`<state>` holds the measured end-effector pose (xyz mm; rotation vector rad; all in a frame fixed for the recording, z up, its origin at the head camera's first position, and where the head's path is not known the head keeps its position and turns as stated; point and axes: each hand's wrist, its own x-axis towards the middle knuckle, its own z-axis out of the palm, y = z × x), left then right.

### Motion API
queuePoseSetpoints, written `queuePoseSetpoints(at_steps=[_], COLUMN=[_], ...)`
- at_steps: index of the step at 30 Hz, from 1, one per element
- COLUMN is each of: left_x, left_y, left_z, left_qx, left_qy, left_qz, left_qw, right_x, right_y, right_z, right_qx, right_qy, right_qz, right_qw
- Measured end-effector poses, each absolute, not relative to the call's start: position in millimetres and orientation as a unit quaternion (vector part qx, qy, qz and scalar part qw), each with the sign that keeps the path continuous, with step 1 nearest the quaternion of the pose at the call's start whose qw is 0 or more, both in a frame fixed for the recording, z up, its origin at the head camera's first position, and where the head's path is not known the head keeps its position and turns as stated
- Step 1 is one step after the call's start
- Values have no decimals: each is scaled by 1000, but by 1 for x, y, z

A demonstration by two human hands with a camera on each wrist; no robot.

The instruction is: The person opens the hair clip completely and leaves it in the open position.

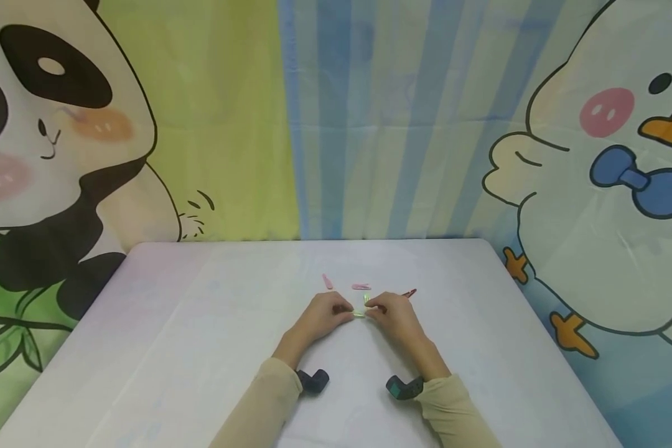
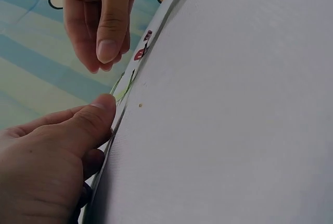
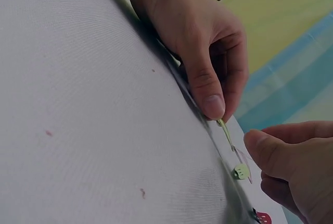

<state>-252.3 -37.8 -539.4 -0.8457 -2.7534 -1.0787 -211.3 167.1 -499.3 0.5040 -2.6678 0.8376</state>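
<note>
My left hand [image 1: 326,314] pinches one end of a light green hair clip [image 3: 225,132] between thumb and fingertips, low over the white table. The clip's other end points toward my right hand [image 1: 393,314]. That hand is close by with loosely bent fingers and nothing between them; a small gap separates its thumb from the clip in the right wrist view. A second green hair clip [image 1: 366,298] lies just beyond, near the right fingertips. Partly hidden behind the right hand is a red hair clip [image 1: 409,293].
Two pink hair clips lie farther back: one slanted pink clip [image 1: 327,282] at left, another pink clip [image 1: 361,287] lying sideways. The white table [image 1: 201,348] ends at a curtain [image 1: 358,124] with cartoon animals. Dark wrist devices sit on both forearms.
</note>
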Motion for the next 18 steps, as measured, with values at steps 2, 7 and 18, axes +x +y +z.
queuePoseSetpoints(at_steps=[2,7,18], left_x=[-251,-248,-248], left_y=[-38,-39,-38], left_z=[-540,-539,-539], left_qx=[-273,-271,-275], left_qy=[-893,-887,-877], left_qz=[-355,-372,-393], left_qw=[33,39,42], right_x=[-211,-212,-215], right_y=[166,166,166], right_z=[-501,-505,-509], right_qx=[188,212,257], right_qy=[-927,-923,-912], right_qz=[290,285,266], right_qw=[146,147,177])
